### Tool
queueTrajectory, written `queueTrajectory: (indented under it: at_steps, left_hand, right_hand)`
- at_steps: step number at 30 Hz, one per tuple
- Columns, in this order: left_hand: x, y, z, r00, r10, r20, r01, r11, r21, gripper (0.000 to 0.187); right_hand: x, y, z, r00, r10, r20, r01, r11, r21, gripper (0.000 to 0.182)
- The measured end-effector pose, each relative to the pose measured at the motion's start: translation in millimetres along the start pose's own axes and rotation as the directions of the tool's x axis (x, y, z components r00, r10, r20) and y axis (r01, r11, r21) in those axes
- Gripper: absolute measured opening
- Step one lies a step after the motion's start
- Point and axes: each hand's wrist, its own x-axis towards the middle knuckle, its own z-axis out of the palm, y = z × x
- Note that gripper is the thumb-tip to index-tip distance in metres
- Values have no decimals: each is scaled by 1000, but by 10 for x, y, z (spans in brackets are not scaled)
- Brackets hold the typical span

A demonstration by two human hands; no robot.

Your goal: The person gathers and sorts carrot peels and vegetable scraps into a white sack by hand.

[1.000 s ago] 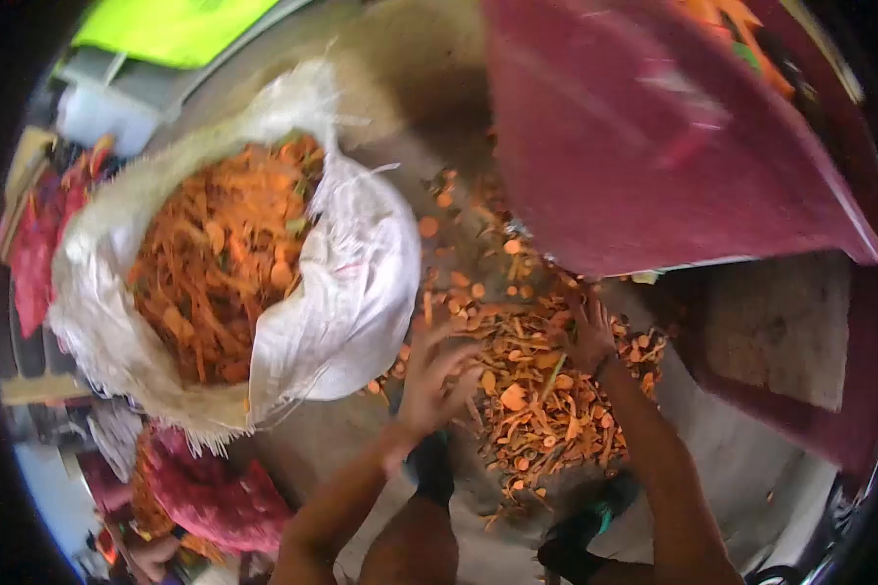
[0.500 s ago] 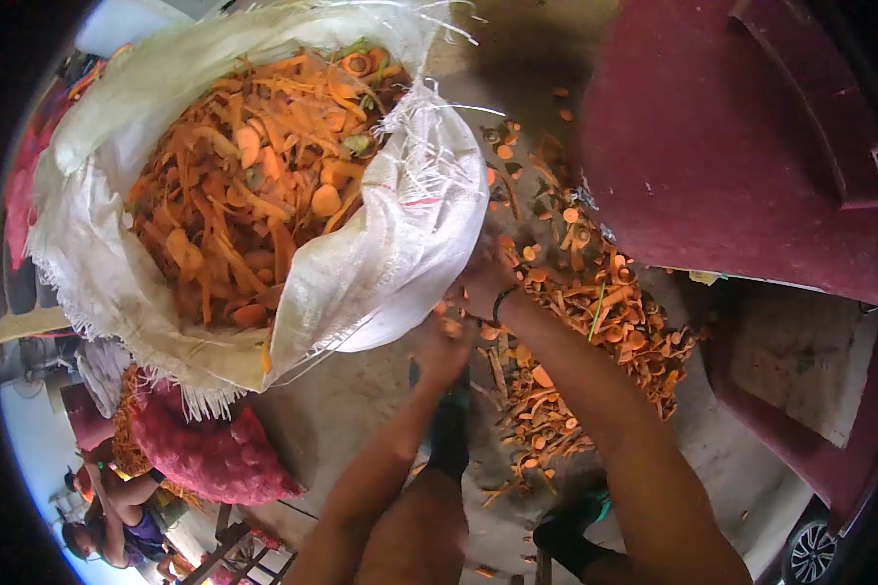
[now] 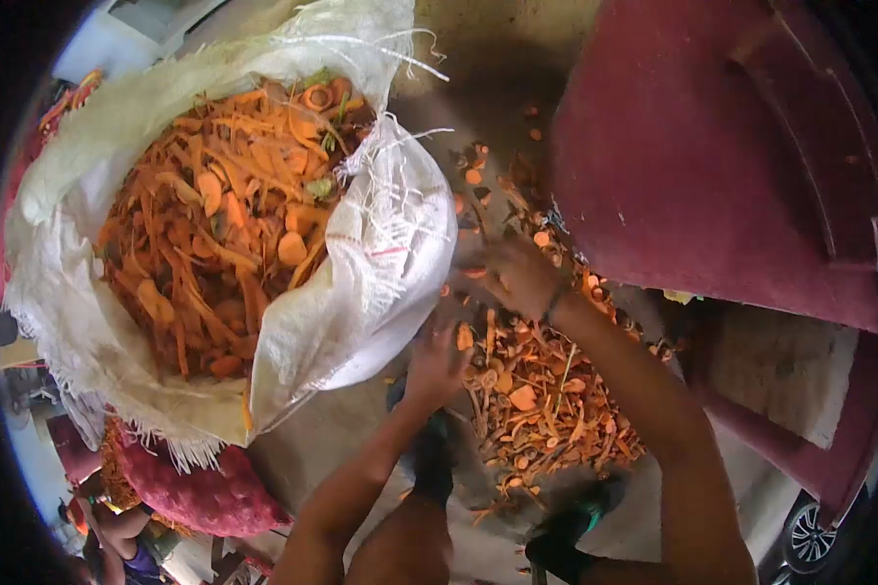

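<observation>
A large white woven sack (image 3: 395, 253) stands open at the upper left, full of carrot peelings and cut carrot pieces (image 3: 215, 214). On the floor to its right lies a pile of carrot scraps (image 3: 556, 400). My left hand (image 3: 436, 366) is low beside the sack, at the left edge of the pile, near an orange piece; its fingers are blurred. My right hand (image 3: 517, 278) reaches over the upper part of the pile toward the sack's side, fingers apart, with a dark band at the wrist. I see nothing clearly held in it.
A dark red panelled object (image 3: 712, 166) fills the right side, with a wheel (image 3: 810, 536) at the lower right. A pink net sack (image 3: 200, 487) lies at the lower left, near another person (image 3: 122, 531). My feet and knee show below.
The view has shifted, so the sack sits further left and lower. My hands have moved apart; my right hand is now higher above the pile, its fingers more visible.
</observation>
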Motion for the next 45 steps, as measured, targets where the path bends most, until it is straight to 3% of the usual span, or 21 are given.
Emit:
queueTrajectory:
  at_steps: [3,4,7,8,10,12,13,15,17,20,22,24,26,29,30,32,35,38,41,44,45]
  left_hand:
    - [327,-1,17,979,198,52,-201,978,59,67]
    - [397,-59,116,998,58,34,-57,998,-40,70]
    - [469,-202,270,996,92,-14,-87,971,222,75]
    - [451,-187,241,987,133,88,-154,942,297,77]
    - [468,-253,256,980,159,120,-184,953,240,77]
    - [578,-279,221,985,121,122,-139,980,144,77]
    - [638,-266,178,991,72,112,-81,994,77,77]
    - [691,-323,305,997,77,-24,-74,991,114,78]
    - [754,-338,451,995,62,-81,-54,993,104,77]
    - [907,-43,244,986,126,-108,-98,968,230,70]
    - [1025,-93,386,960,185,-208,-115,944,309,67]
    - [1060,-200,477,974,115,-197,-58,960,273,68]
    - [1095,-131,347,998,-63,-18,66,976,207,70]
    - [1045,-263,385,923,213,-321,-111,945,308,61]
    - [1011,-298,398,942,181,-281,-100,955,281,60]
    - [934,-328,406,963,136,-231,-81,969,235,58]
    - [919,-340,353,979,100,-180,-68,982,176,58]
    - [906,-345,329,983,88,-158,-66,988,142,58]
    - [967,-364,351,987,66,-150,-55,995,80,58]
    - [1092,-395,459,990,63,-128,-64,998,-6,59]
    - [1136,-402,509,992,59,-112,-65,997,-48,59]
  right_hand:
    - [836,603,133,960,232,-156,-260,947,-188,58]
    - [1044,745,206,917,348,-194,-380,911,-162,63]
    - [1549,670,62,880,472,43,-453,864,-219,70]
    - [1615,652,97,881,468,65,-440,863,-249,68]
    - [1589,650,203,877,469,104,-416,850,-323,65]
    - [1336,1023,614,998,41,-55,-63,858,-509,53]
    - [1133,1116,764,978,-194,-82,107,791,-602,48]
    - [647,680,454,972,-208,-107,121,840,-529,34]
    - [317,433,320,988,99,-122,-93,994,55,31]
    - [375,180,-148,959,267,92,-257,961,-106,32]
    - [880,488,-85,933,190,-305,-274,926,-261,42]
    - [1582,872,-167,801,364,-476,-518,820,-244,55]
    - [2063,1626,-58,634,616,-468,-737,664,-124,65]
    - [2218,1894,92,483,710,-512,-866,473,-161,63]
    - [2262,2009,132,454,740,-495,-886,435,-162,61]
    - [2242,2267,249,481,807,-343,-876,458,-152,50]
    - [2026,1804,213,595,723,-349,-772,394,-500,54]
    - [1415,1640,722,784,508,-357,-604,758,-247,54]
    - [838,1204,671,894,427,138,-282,774,-567,54]
    - [277,930,693,961,254,-110,-277,874,-399,54]
    - [71,836,681,964,263,-40,-255,873,-415,53]
